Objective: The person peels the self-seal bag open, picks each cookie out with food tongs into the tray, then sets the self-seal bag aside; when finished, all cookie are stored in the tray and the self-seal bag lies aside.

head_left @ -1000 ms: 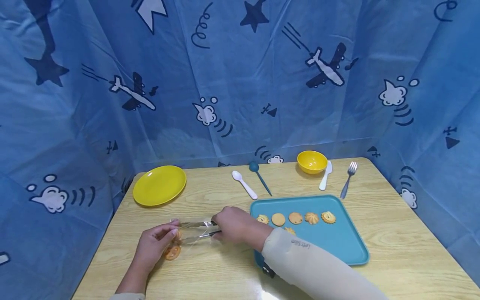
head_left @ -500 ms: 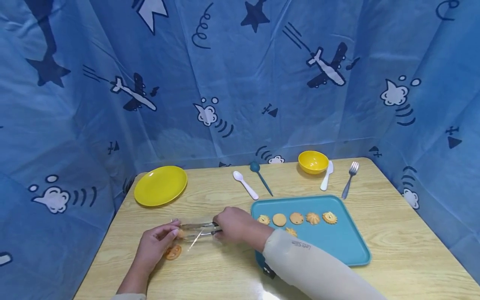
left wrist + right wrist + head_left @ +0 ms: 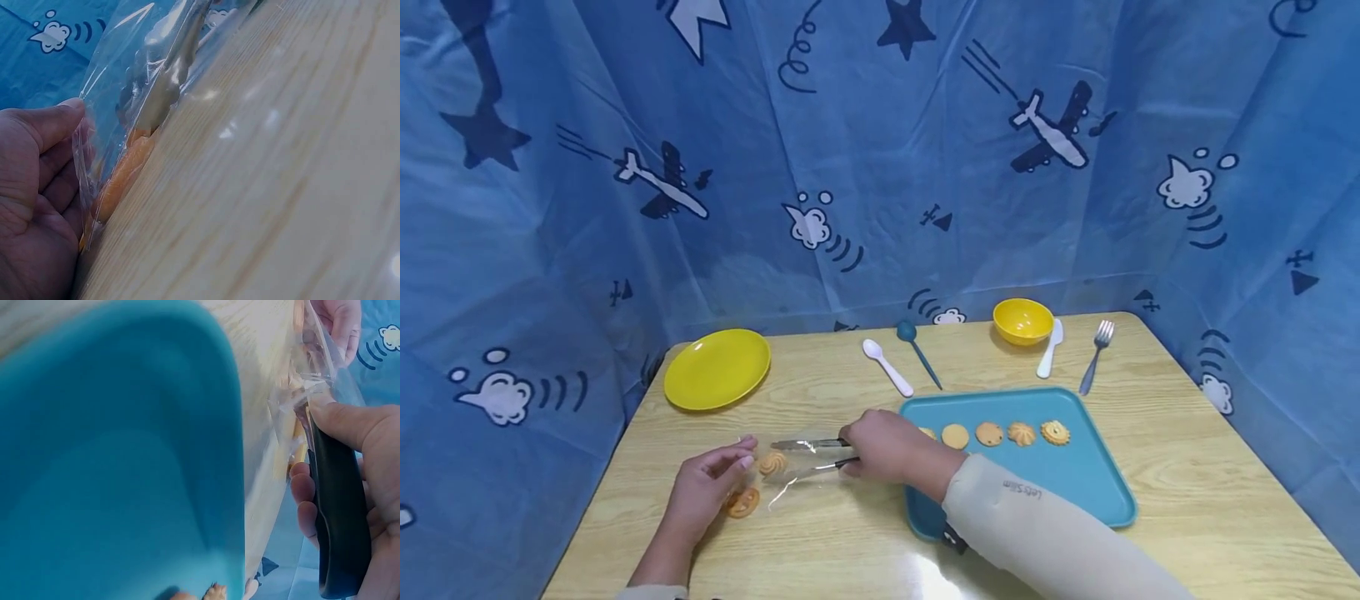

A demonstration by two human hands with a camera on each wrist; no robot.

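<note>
My left hand pinches the edge of a clear plastic bag, thumb on the near side and fingers behind. The bag lies low over the table at the left. Inside it are a swirled cookie and a browner pretzel-shaped cookie close by my left fingers. My right hand grips tongs by their black handle. The metal arms of the tongs reach into the bag's mouth, spread apart, with the swirled cookie just beyond their tips.
Right of the bag lies a teal tray with a row of cookies, partly behind my right arm. Farther back are a yellow plate, a white spoon, a dark teal spoon, a yellow bowl, a white knife and a fork.
The tongs were around the swirled cookie near my left fingers. Now they have drawn back to the right with my right hand, leaving that cookie in the bag. My left hand stays nearly still.
</note>
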